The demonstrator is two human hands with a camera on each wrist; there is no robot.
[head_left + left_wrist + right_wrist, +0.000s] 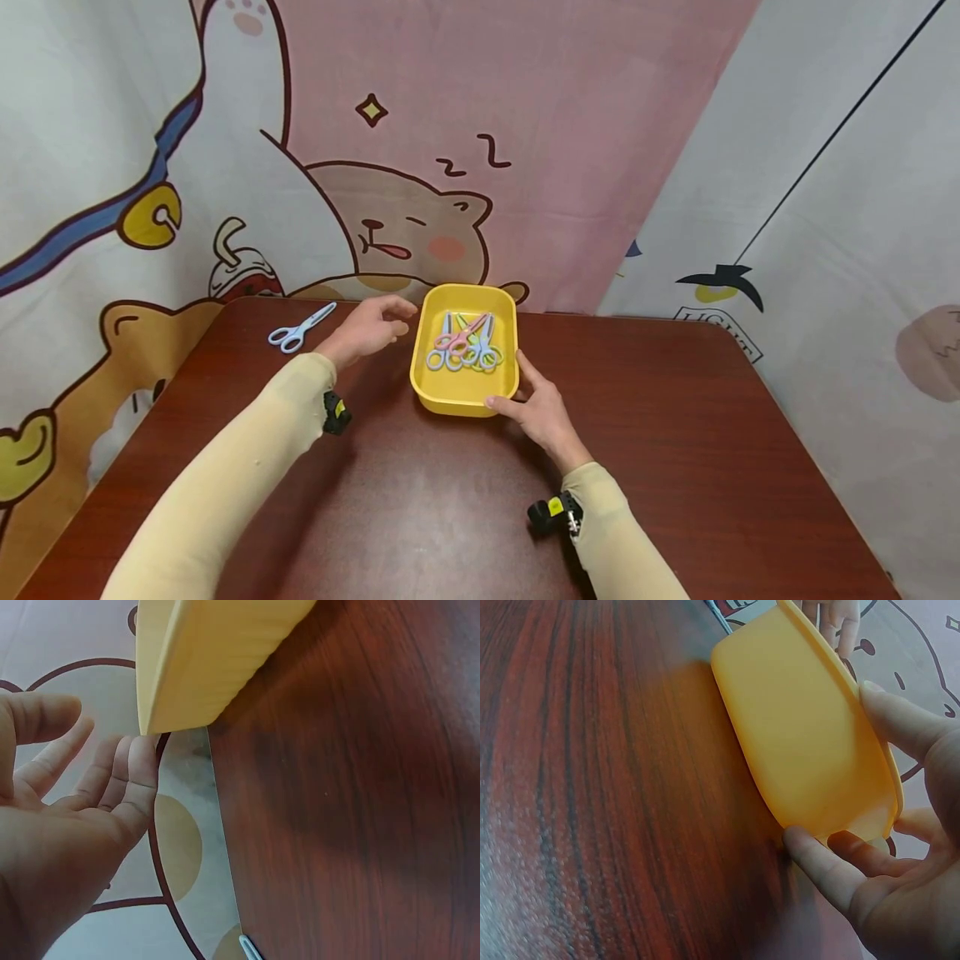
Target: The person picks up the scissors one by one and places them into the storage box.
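Worktop (675, 467): dark red-brown wood grain, carried all items.
R hand (542, 414): fingers curled round near right corner of yellow tray (435, 392), thumb on rim.
Tray: centre of worktop, towards far edge; held several pastel scissors (465, 343).
L hand (367, 329): just left of tray, fingers relaxed, spread, gripping nothing.
Blue scissors (300, 327): loose on worktop, far left corner, apart from L hand.

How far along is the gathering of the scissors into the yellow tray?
Several pastel plastic scissors already lie in the yellow plastic tray. The right hand holds the tray's near corner; the left hand hovers open beside it. One light blue scissors remains on the brown wooden table.
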